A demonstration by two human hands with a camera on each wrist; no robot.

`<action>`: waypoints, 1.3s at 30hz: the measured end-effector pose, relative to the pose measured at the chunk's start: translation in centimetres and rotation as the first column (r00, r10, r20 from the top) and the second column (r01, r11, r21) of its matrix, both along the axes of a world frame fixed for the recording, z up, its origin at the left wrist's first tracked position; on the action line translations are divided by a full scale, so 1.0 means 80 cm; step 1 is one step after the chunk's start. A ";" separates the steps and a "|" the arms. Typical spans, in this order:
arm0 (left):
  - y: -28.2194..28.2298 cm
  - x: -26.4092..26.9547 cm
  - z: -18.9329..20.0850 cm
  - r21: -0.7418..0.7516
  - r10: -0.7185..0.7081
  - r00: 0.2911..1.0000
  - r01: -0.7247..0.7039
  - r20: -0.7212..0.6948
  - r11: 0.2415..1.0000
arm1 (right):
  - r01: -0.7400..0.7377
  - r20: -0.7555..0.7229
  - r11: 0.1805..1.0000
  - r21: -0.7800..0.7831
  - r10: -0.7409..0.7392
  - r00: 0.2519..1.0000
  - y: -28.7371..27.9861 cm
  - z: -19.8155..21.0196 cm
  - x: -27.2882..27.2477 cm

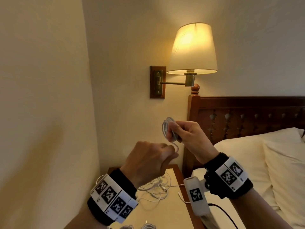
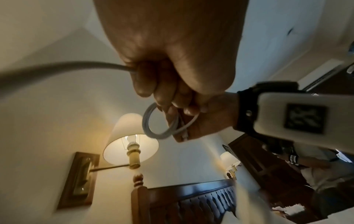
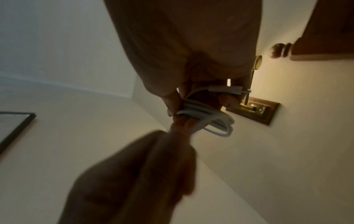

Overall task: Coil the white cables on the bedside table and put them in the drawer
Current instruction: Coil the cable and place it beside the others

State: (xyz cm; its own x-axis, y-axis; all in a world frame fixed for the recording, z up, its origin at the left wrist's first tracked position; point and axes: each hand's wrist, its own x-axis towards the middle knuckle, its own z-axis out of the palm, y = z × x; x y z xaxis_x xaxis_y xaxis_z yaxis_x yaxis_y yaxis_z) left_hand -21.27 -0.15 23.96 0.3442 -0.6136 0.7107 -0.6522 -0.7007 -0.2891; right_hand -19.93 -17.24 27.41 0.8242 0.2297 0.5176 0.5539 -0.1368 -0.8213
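Observation:
Both hands are raised above the bedside table point(image 1: 165, 212). My right hand point(image 1: 186, 134) pinches a small coil of white cable point(image 1: 166, 128), several loops stacked together point(image 3: 216, 121) with a white plug point(image 3: 224, 89) beside my fingers. My left hand point(image 1: 148, 161) is fisted round the loose tail of the same cable point(image 1: 175, 147), just below and left of the coil. In the left wrist view the tail point(image 2: 76, 66) enters my fist and the coil point(image 2: 153, 128) hangs beyond it. A tangle of loose white cables point(image 1: 155, 187) lies on the table. The drawer is not in view.
A lit wall lamp point(image 1: 192, 48) on a brass arm hangs above the hands. A wooden headboard point(image 1: 247, 116) and a bed with pillows point(image 1: 264, 162) stand to the right. Two more coiled white cables point(image 1: 145, 226) show at the table's near edge. A wall corner closes the left side.

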 end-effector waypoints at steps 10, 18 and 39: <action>0.035 0.023 0.038 -0.215 -0.016 0.992 0.044 0.129 0.976 | -0.125 -0.047 0.963 -0.238 0.117 0.992 -0.002 -0.002 -0.010; 0.054 0.073 0.001 -0.520 -0.261 0.948 0.133 -0.181 0.844 | -0.425 -0.302 0.827 0.368 0.539 0.786 -0.012 0.003 0.001; 0.024 0.073 0.029 -0.877 -0.902 0.379 -0.480 -0.208 0.001 | -0.296 -0.357 0.630 0.718 0.698 0.621 0.013 0.001 0.027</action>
State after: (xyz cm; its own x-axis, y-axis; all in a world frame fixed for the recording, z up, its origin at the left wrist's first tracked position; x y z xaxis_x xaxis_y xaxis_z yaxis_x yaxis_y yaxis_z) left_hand -15.45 1.74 26.29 0.9872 -0.0037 0.1593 -0.1395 0.4625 0.8756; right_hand -17.79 -16.23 27.51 0.8196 0.5441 0.1798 -0.2121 0.5795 -0.7869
